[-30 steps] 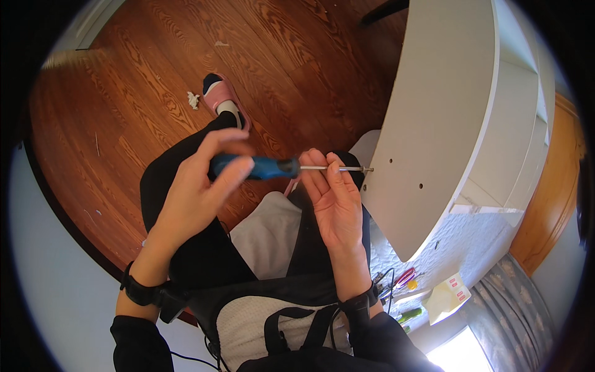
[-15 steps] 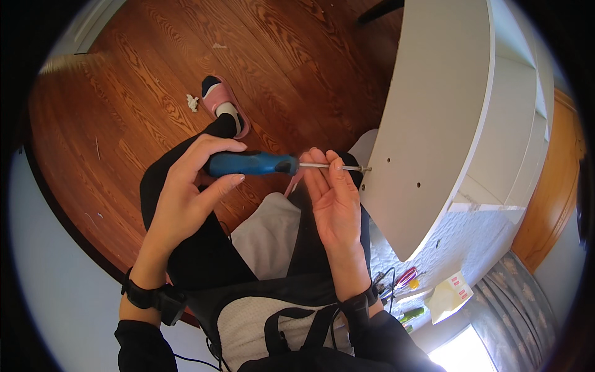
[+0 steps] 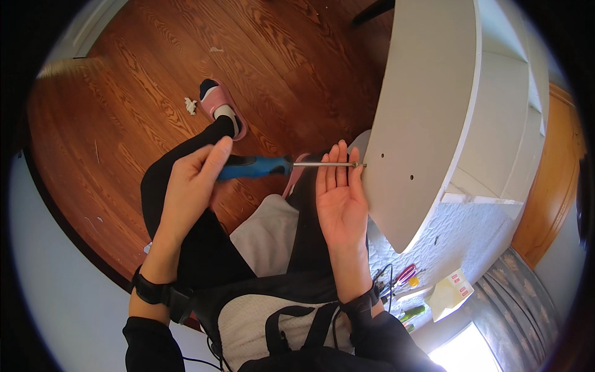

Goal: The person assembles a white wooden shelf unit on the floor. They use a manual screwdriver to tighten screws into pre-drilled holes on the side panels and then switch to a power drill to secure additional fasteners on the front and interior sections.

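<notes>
At far L, a pale wall [image 3: 56, 266] is seen beside the wood flr [image 3: 142, 80]. A crumpled white scrap [image 3: 190, 106] is seen on the flr, just beside a pink slipper [image 3: 215, 99] worn on a foot.

The L hand [image 3: 189, 183] is closed round the rear end of a blue/black screwdriver [image 3: 259, 166]; some of its fingers are hidden behind the handle. The screwdriver is held abt level above the lap, btwn both hands, shank pointed R. A grey cloth [image 3: 266, 232] is seen below, btwn the legs.

The R hand [image 3: 342, 201] is held palm up, unclenched, fingers nearly straight, w/ the shank crossing in front of them; whether the thumb is pressed on the shank can't be told. At the shank's tip a small metal screw [image 3: 364, 165] is set at the edge of a white panel [image 3: 427, 105]; how deep it's seated can't be told. Two dark holes [image 3: 382, 155] are seen in the panel nr that edge.

Below the panel, red-handled scissors [image 3: 406, 273] are seen nr a white box [image 3: 450, 294] on its R. White shelf compartments [image 3: 496, 118] are seen behind the panel, w/ a grey curtain [image 3: 517, 310] lower R and an orange-brown wooden door [image 3: 545, 198] at far R.
</notes>
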Tool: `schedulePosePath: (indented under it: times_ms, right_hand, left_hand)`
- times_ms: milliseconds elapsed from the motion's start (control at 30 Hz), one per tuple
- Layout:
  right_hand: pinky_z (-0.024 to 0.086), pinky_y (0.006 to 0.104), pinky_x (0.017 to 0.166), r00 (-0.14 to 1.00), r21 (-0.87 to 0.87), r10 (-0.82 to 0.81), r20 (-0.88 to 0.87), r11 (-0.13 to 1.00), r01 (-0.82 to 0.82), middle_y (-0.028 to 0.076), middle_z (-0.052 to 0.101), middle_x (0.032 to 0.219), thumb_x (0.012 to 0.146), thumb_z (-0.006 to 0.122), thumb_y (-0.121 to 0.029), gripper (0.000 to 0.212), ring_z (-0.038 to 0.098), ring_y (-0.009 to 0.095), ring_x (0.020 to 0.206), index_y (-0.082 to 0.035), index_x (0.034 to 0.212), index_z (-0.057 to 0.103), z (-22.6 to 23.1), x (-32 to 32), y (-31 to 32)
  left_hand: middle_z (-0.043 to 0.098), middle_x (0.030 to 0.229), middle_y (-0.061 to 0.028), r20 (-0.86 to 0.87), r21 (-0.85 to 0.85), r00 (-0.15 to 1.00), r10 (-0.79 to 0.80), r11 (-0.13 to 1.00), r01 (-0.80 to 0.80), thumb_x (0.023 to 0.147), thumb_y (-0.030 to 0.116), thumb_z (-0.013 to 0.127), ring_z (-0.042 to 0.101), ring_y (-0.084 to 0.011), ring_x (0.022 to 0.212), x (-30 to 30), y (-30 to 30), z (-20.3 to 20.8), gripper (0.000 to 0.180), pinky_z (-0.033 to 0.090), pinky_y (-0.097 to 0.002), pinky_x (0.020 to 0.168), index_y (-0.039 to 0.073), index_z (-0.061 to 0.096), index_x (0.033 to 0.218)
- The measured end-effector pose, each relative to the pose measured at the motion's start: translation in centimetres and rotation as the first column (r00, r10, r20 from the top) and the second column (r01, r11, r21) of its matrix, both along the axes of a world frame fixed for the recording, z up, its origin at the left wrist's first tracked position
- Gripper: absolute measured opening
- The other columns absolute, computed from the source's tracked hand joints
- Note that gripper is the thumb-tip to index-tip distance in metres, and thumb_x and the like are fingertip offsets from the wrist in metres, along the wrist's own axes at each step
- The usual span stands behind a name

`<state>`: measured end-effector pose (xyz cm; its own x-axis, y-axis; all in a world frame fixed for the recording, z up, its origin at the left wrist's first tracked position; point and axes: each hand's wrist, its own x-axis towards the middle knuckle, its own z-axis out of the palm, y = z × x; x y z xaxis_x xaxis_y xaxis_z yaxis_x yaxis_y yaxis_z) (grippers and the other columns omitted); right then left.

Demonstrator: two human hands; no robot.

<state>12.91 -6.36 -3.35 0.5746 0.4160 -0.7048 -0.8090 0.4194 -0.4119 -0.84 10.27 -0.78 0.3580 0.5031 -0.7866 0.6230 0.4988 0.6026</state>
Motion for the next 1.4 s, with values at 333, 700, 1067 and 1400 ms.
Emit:
schedulePosePath:
  times_ms: [333,700,1067,1400]
  right_hand:
    - [0.044,0.0359,0.105,0.977,-0.100,-0.159,-0.144,0.984,0.145,0.008,0.058,0.121,0.092,0.063,-0.020,0.025,0.052,0.018,0.119,-0.007,0.112,0.058,-1.2,0.0,-0.6]
    - [0.044,0.0336,0.103,0.981,-0.081,-0.156,-0.119,0.986,0.147,0.004,0.059,0.120,0.091,0.064,-0.023,0.023,0.053,0.017,0.117,-0.009,0.109,0.058,-1.8,0.5,-0.2]
    - [0.045,0.0344,0.103,0.978,-0.117,-0.200,-0.053,0.974,0.193,0.004,0.056,0.118,0.089,0.066,-0.018,0.031,0.052,0.016,0.113,-0.005,0.116,0.056,-0.9,0.2,0.8]
    - [0.050,0.0358,0.098,0.944,-0.161,-0.268,-0.194,0.958,0.239,0.005,0.057,0.099,0.083,0.073,-0.015,0.025,0.057,0.016,0.094,-0.002,0.097,0.057,-1.9,0.9,1.1]
  left_hand:
    - [0.053,0.068,0.0017,0.166,0.084,0.983,-0.077,0.994,0.064,0.089,0.025,0.067,0.045,-0.0053,0.046,-1.6,1.4,-2.6,0.029,0.035,-0.0202,0.045,0.001,0.062,0.105]
    - [0.049,0.061,0.0033,0.328,-0.052,0.944,0.041,0.998,-0.026,0.087,0.024,0.069,0.046,-0.0040,0.051,-1.2,1.5,-2.5,0.026,0.036,-0.0187,0.045,0.004,0.063,0.102]
    - [0.048,0.056,0.0023,0.289,0.057,0.816,0.500,0.842,-0.537,0.090,0.034,0.065,0.030,-0.0019,0.036,-1.8,2.8,-3.4,0.032,0.019,-0.0184,0.034,0.004,0.061,0.078]
    - [0.055,0.060,-0.0023,0.313,0.088,0.828,0.466,0.853,-0.514,0.090,0.034,0.064,0.031,-0.0024,0.037,-1.0,2.7,-3.8,0.035,0.020,-0.0173,0.034,-0.001,0.064,0.085]
